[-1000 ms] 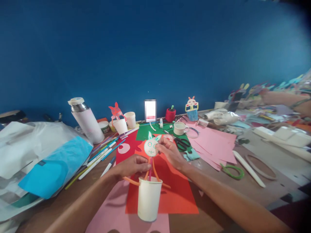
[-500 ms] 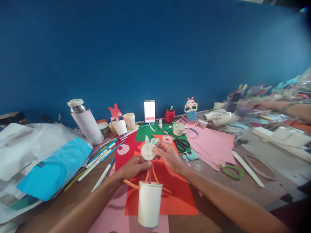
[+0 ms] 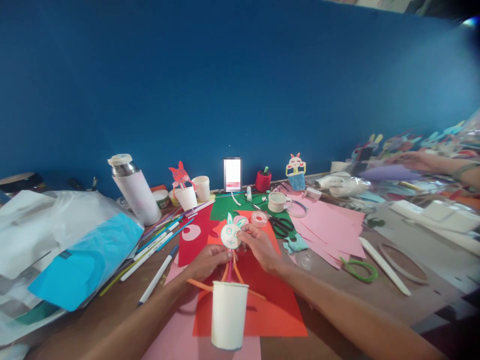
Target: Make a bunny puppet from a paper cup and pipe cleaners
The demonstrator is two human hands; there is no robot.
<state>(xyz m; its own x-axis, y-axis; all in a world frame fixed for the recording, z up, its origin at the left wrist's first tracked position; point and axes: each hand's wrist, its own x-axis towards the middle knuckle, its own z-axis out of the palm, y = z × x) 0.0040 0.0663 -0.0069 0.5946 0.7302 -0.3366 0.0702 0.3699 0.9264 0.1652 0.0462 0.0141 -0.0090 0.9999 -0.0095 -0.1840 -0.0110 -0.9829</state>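
Observation:
A round paper bunny face [image 3: 230,236] with green-edged ears and a drawn mouth stands above a white paper cup [image 3: 229,315]. My right hand [image 3: 258,244] pinches the face at its right edge. Just below the face, my left hand [image 3: 212,260] has its thumb and fingers closed on the top of a magenta stick [image 3: 230,274] that rises from the cup. Orange strips [image 3: 200,285] stick out from the cup's rim on both sides, and more rise inside it. Beneath all this lies orange-red paper [image 3: 277,310].
Markers [image 3: 159,275] and a white flask [image 3: 137,192] are on the left, beside a plastic bag [image 3: 56,220]. Black scissors [image 3: 282,226], tape [image 3: 258,218], a mug [image 3: 278,202] and pink sheets [image 3: 333,225] lie to the right. Another person's hand [image 3: 420,161] is at far right.
The bunny face has turned and tilted slightly, with both hands still at it. At far right, a purple sheet now shows by the other person's hand. The view has shifted a little.

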